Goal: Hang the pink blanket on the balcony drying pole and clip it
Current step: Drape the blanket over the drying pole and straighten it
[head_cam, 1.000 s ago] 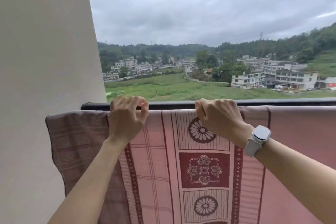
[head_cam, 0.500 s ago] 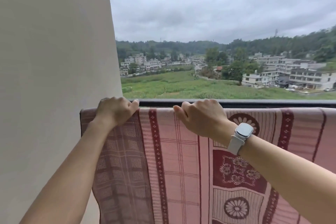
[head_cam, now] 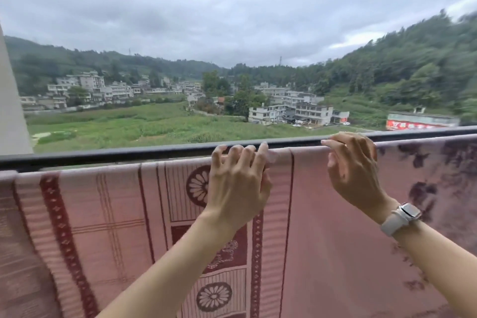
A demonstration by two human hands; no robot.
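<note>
Blanket [head_cam: 108, 227] draped over the pole [head_cam: 103, 156], filling the lower half of the frame from left edge to right edge, top fold lying just under the dark rail. Left hand [head_cam: 238, 188] at centre, fingers [head_cam: 233, 152] curled over the fold, pinching cloth at the top. Right hand [head_cam: 353, 175] right of centre, fingers [head_cam: 335, 143] hooked over the same fold, thumb below, also gripping cloth. Watch [head_cam: 401, 217] on the right wrist. No clip visible anywhere in frame.

Judged step: spreading and levelling the fold along the pole, ahead of clipping. To do it well:

- Slide along the rail in short pulls, both grips kept on the fold, so the cloth travels flat rather than bunching.
- Keep the fold line straight; at left of frame the edge sags a little below the rail, so worth lifting there.
- Even out the drop on either side of the pole if possible; far side hidden, so cannot tell how much hangs over.
- Smooth the darker, blurred stretch at right of frame before fixing anything.
- Keep one grip on the cloth while fetching clips, given the open drop beyond the rail.
- Set clips near each end first, then the middle.
</note>
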